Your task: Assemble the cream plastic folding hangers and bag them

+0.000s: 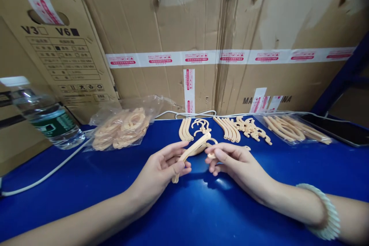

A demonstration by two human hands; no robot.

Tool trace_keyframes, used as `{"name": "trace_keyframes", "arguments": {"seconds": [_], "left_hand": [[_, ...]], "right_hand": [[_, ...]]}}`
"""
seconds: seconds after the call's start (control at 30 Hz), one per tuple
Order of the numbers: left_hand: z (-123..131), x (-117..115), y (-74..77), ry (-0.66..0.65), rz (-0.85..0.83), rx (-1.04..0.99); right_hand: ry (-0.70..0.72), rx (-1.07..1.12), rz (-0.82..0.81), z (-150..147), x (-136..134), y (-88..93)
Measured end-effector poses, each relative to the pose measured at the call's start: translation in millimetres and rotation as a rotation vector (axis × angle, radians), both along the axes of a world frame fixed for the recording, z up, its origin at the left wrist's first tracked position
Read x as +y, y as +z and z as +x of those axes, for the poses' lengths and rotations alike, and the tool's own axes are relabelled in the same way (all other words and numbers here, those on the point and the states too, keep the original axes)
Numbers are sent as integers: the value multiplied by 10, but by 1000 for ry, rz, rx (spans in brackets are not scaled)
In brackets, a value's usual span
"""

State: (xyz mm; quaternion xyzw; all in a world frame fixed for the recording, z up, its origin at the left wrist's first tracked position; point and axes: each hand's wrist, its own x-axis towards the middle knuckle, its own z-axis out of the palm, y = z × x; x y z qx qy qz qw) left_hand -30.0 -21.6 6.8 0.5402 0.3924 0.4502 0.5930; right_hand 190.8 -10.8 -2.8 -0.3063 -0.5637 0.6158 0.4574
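Table [184, 215], six o'clock: plain blue. Stick [196, 147] and small bent bit [211, 156], middle: pale tan. Bottle [43, 111], nine o'clock: white cap [14, 81], green label [53, 123]. Big box [150, 19], twelve o'clock: brown; tape [213, 57]: white, pinky-red print. Bracelet [331, 210], four o'clock: pale green, ridgy.

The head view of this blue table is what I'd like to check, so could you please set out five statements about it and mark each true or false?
1. The left hand holds at least one pale curved strip. True.
2. The right hand lies flat on the blue table. False: it is raised, with a small pale hooked piece at its fingers.
3. The water bottle has a white cap and a green label. True.
4. The pale bracelet is on the left wrist. False: it is on the right one.
5. A clear plastic bag of pale pieces lies between the water bottle and the loose pieces. True.
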Motion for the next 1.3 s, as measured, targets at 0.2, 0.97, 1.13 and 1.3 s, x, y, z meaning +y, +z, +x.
{"name": "trace_keyframes", "arguments": {"seconds": [0.2, 0.97, 1.13, 1.3], "left_hand": [[17, -10, -27, -29, -58, -117], [32, -197, -16, 49, 293, 239], [38, -195, 11, 34, 351, 273], [44, -190, 25, 32, 450, 322]], "right_hand": [[25, -21, 15, -15, -31, -3], [208, -173, 21, 20, -8, 39], [228, -161, 9, 8, -5, 37], [198, -196, 15, -4, -2, 24]]}}
